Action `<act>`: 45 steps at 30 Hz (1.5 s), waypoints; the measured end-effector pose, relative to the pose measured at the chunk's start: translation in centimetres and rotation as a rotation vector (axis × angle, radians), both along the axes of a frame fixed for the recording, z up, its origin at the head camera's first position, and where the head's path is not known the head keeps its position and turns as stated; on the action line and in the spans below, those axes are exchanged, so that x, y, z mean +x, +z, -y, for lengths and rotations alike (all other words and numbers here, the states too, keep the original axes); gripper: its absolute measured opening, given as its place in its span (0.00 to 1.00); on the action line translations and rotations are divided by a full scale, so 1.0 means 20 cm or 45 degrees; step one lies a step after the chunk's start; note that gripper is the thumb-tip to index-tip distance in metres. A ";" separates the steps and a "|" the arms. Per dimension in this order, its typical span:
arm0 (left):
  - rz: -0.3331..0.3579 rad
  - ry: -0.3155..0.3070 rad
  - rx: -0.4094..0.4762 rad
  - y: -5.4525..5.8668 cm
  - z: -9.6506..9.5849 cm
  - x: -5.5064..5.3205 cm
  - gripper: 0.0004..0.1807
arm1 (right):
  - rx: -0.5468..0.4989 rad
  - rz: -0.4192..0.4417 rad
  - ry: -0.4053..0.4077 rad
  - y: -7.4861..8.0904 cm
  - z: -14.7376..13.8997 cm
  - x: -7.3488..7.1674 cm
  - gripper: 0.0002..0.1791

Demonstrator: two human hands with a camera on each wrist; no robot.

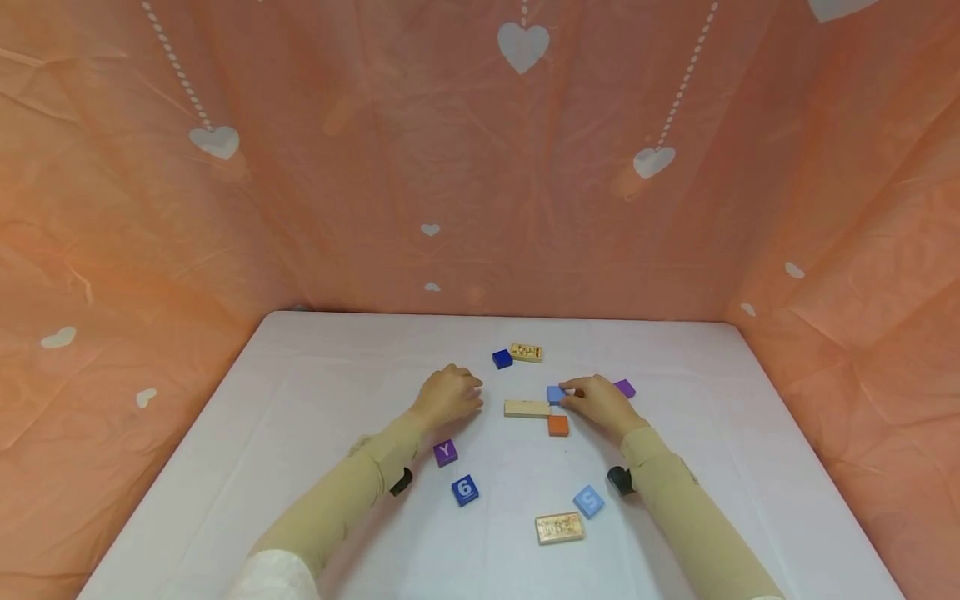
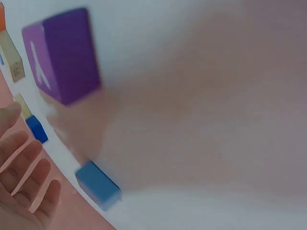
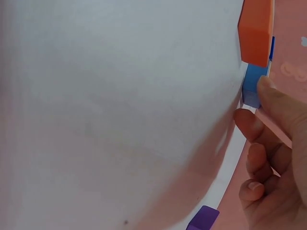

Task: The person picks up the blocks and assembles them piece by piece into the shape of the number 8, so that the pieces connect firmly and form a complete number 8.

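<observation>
My right hand (image 1: pixel 600 404) pinches the right end of a light blue block (image 1: pixel 553 395) between thumb and index finger. In the right wrist view, the thumb lies against that block (image 3: pixel 252 91), and the other fingers curl below it. The block stands by the right end of a long wooden block (image 1: pixel 527 408), with an orange block (image 1: pixel 558 426) on the near side. My left hand (image 1: pixel 447 395) hovers left of the wooden block, fingers loosely bent and holding nothing. Nearest its wrist is a purple block marked Y (image 1: pixel 446 452).
Toward the back lie a dark blue block (image 1: pixel 502 359) and a patterned wooden block (image 1: pixel 526 352). A purple block (image 1: pixel 625 388) sits beyond my right hand. Nearer are a blue 6 block (image 1: pixel 465 490), a light blue 5 block (image 1: pixel 588 502) and another wooden block (image 1: pixel 559 528).
</observation>
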State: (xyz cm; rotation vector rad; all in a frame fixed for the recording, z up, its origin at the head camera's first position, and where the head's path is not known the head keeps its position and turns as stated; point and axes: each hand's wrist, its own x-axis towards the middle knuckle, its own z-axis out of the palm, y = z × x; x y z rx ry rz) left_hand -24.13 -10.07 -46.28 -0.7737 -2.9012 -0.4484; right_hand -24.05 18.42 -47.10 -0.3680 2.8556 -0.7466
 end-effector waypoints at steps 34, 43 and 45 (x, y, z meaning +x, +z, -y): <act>-0.043 0.233 0.044 -0.07 0.37 0.08 0.18 | -0.076 0.072 -0.032 0.00 -0.01 0.00 0.21; -0.060 0.226 0.043 -0.09 0.39 0.06 0.16 | -0.077 0.078 -0.041 0.00 -0.01 0.00 0.21; -0.062 0.211 0.049 -0.09 0.38 0.06 0.15 | -0.078 0.086 -0.046 0.00 -0.01 0.00 0.21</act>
